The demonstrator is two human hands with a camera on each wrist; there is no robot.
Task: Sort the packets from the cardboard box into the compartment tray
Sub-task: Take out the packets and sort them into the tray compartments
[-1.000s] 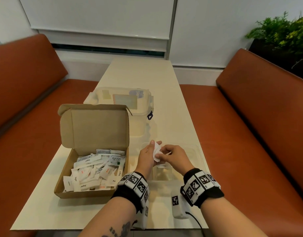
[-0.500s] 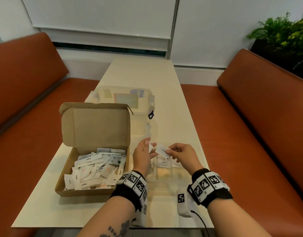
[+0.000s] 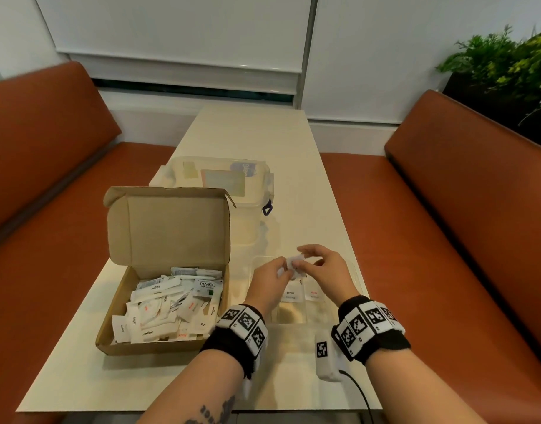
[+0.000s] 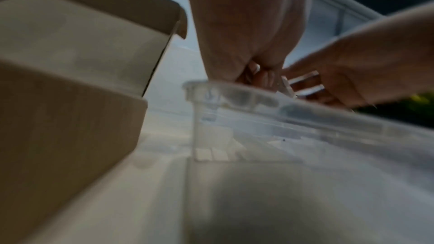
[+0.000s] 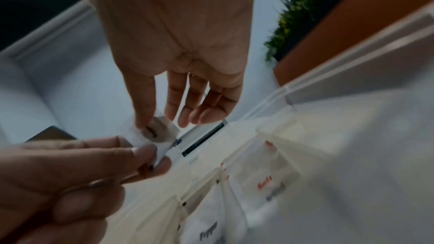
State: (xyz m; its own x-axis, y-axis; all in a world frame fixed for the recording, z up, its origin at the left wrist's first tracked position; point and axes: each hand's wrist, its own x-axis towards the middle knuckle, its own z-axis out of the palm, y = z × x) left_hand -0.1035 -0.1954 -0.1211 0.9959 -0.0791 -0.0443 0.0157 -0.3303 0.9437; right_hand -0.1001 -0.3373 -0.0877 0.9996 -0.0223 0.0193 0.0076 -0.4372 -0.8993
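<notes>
Packet (image 3: 294,264) pinched between left hand (image 3: 270,278) and right hand (image 3: 326,270) above tray (image 3: 356,272); a fumbled handover could drop it in the wrong compartment.

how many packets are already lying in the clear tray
2 show: a Pepper packet in one compartment and a red-lettered packet in the next compartment to its right. The hands above cover part of the compartment tray, so more may be hidden.

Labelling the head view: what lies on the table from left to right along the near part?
cardboard box → left hand → held packet → right hand
</notes>
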